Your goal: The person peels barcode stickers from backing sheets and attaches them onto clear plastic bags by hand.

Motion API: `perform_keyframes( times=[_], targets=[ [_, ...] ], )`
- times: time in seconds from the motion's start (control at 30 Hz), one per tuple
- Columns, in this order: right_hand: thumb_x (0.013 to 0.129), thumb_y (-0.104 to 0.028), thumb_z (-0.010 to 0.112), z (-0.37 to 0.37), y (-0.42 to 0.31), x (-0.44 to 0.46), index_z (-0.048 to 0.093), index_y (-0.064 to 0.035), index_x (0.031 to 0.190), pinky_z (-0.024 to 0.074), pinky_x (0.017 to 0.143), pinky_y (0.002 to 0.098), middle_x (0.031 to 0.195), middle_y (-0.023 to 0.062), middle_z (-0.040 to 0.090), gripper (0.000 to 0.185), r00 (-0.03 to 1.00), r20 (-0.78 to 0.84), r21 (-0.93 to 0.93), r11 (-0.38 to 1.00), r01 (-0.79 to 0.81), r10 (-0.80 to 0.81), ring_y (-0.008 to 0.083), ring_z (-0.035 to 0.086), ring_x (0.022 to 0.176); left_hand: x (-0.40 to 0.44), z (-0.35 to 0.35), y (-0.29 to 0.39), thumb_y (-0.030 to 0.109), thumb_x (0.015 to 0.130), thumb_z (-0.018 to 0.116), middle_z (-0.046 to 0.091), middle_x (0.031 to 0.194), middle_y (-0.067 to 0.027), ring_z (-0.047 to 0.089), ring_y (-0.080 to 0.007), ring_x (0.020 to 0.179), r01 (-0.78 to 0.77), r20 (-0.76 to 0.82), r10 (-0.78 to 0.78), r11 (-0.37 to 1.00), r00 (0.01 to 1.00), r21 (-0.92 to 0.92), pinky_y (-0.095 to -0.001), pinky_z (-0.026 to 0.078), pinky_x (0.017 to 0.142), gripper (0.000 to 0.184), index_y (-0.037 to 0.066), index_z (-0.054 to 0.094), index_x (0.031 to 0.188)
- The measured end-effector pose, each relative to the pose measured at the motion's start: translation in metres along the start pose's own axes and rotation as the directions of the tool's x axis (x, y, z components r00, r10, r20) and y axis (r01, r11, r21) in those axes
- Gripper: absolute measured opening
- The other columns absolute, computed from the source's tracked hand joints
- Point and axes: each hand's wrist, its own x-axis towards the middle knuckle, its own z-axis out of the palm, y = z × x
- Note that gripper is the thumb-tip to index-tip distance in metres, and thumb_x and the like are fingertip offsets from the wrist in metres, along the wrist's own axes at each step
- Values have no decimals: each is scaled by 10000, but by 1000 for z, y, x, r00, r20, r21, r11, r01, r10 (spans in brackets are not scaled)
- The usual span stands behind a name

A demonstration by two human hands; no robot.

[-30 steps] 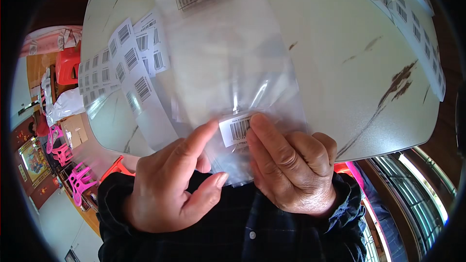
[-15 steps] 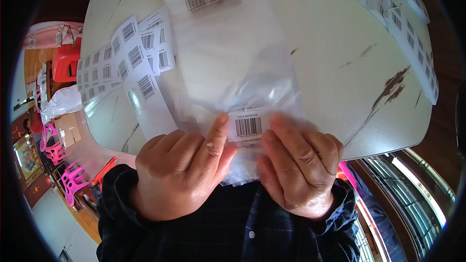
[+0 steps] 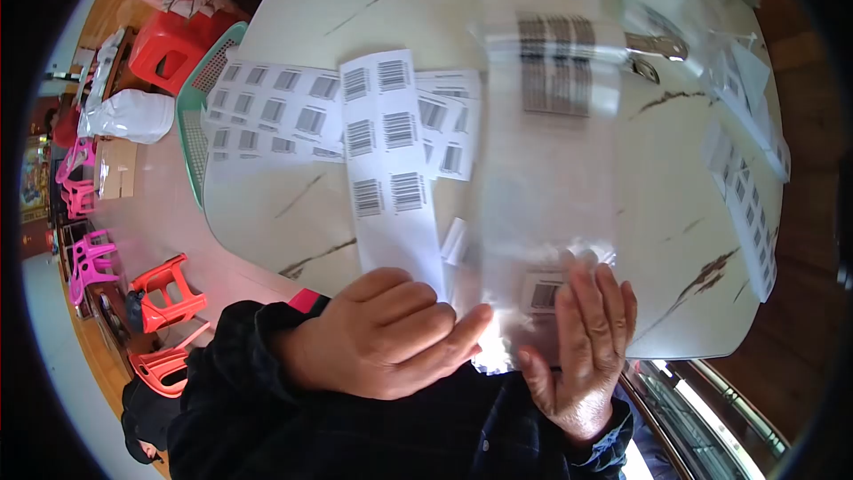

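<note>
A clear plastic bag (image 3: 546,182) lies lengthwise on the table before me, blurred, with a dark printed block (image 3: 557,62) near its far end. A white barcode label (image 3: 540,292) shows at its near end. My right hand (image 3: 582,338) rests flat there with fingers stretched out, partly covering the label. My left hand (image 3: 391,338) is closed, with its index finger reaching to the bag's near left edge; what its curled fingers may hold is hidden. A barcode sticker sheet (image 3: 384,142) runs from beside my left hand away from me.
More barcode sheets (image 3: 280,98) lie at left, others (image 3: 746,213) along the right edge. Scissors (image 3: 659,47) lie beyond the bag, near more clear plastic (image 3: 702,0). A green basket (image 3: 191,124) stands beside the table (image 3: 284,204). Red stools (image 3: 169,293) and a person (image 3: 147,418) are at left.
The view has swung left, so the table and bag appear further right. My right hand has flattened over the label. My left index finger has moved off the label to the bag's edge.
</note>
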Motion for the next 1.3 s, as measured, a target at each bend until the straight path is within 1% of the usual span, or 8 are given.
perform_keyframes(
  times=[0.23,0.4,0.57,0.63,0.7,0.87,1.03,1.3],
  targets=[
    [917,-333,642,-7,-10,8,601,-46,1267,315,1141,496,1388,173,537,455,998,-57,91,996,25,-20,348,500,1303,-32,-32,-36,211,803,747,602,1202,-39,608,-171,1081,85,180,-102,992,978,96,-353,494,880,284,139,702,1074],
    [882,-285,695,-5,-30,26,525,-22,1347,339,1132,471,1427,210,481,560,986,20,491,861,132,-163,355,493,1302,-57,-18,-48,176,858,698,613,1252,-15,586,-164,1198,-21,89,2,978,996,206,-353,468,969,245,130,694,1098],
    [902,-182,686,5,-64,36,447,5,1400,379,1104,447,1425,236,466,584,972,206,853,467,-233,110,354,500,1286,-63,-17,-50,159,844,710,658,1180,-8,624,-158,1137,47,-34,-47,999,998,-13,-381,454,1007,220,144,701,1063],
    [922,-206,642,7,-76,43,383,26,1433,388,1078,451,1443,254,438,618,919,358,909,165,-384,167,355,495,1282,-67,-23,-49,152,838,715,676,1147,-2,636,-159,1118,-5,-133,0,999,991,-41,-383,455,1006,221,141,700,1058],
    [943,-231,597,8,-86,49,319,46,1467,397,1053,454,1461,272,409,654,843,509,859,-164,-485,173,356,490,1278,-70,-26,-47,144,832,721,694,1114,3,647,-160,1098,-61,-227,44,996,973,-69,-384,457,1006,223,137,699,1053],
    [998,-29,515,7,-100,69,458,39,1369,457,940,300,1333,190,533,381,710,703,652,-440,-618,45,197,546,1145,-69,-21,-41,207,830,738,705,1081,14,645,-146,1103,-120,-297,119,993,947,14,-402,448,1010,205,134,704,1019],
    [977,-39,526,12,-91,64,440,62,1394,435,993,309,1300,200,582,438,667,745,665,-121,-737,33,205,567,1143,-72,-30,-37,278,830,743,702,1100,-1,641,-176,1108,-102,-231,58,978,971,-183,-425,432,1016,209,143,713,987],
    [971,44,509,15,-96,53,551,42,1302,467,905,256,1170,127,657,334,780,625,779,39,-626,40,142,596,1005,-52,-38,-40,302,805,743,698,1072,-19,632,-235,1090,118,-290,-184,966,939,-232,-457,347,1065,221,157,718,969]
  ],
)
